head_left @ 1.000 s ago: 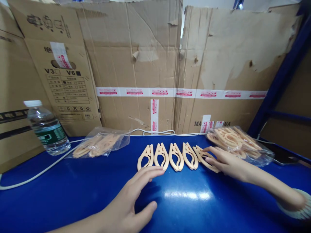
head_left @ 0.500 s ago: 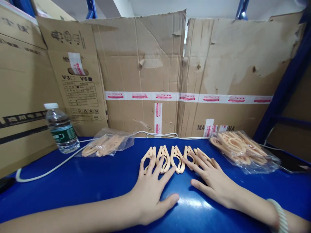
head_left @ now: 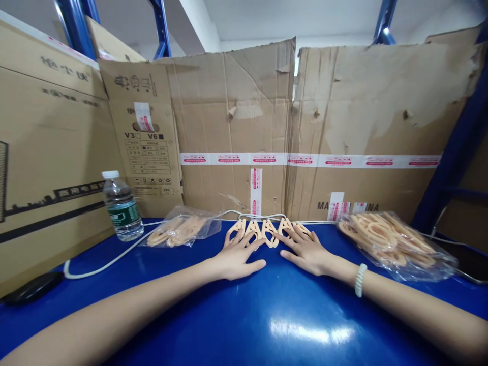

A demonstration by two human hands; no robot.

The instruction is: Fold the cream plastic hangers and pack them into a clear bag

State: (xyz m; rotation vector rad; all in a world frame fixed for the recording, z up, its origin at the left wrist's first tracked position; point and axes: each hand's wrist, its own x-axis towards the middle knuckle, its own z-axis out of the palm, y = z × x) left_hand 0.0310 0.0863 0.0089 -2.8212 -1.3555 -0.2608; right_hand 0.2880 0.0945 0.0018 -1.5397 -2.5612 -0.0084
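A row of several peach plastic clips [head_left: 267,230] lies on the blue table [head_left: 244,315], close to the cardboard wall at the back. My left hand [head_left: 236,256] rests flat with fingers spread on the left clips of the row. My right hand [head_left: 307,249], also flat and open, covers the right clips. A white bead bracelet [head_left: 359,280] sits on my right wrist. Both forearms stretch far forward across the table. The near ends of the clips are hidden under my fingers.
A clear bag of the same clips [head_left: 394,244] lies at the right, a smaller bag [head_left: 181,231] at the left. A water bottle [head_left: 122,207] stands far left beside a white cable [head_left: 110,262]. Cardboard boxes [head_left: 236,132] wall the back and left; a black object [head_left: 32,288] lies near left.
Both hands came down flat on the row of clips and pushed it away toward the cardboard wall. My arms are now stretched out, and the view has tilted upward.
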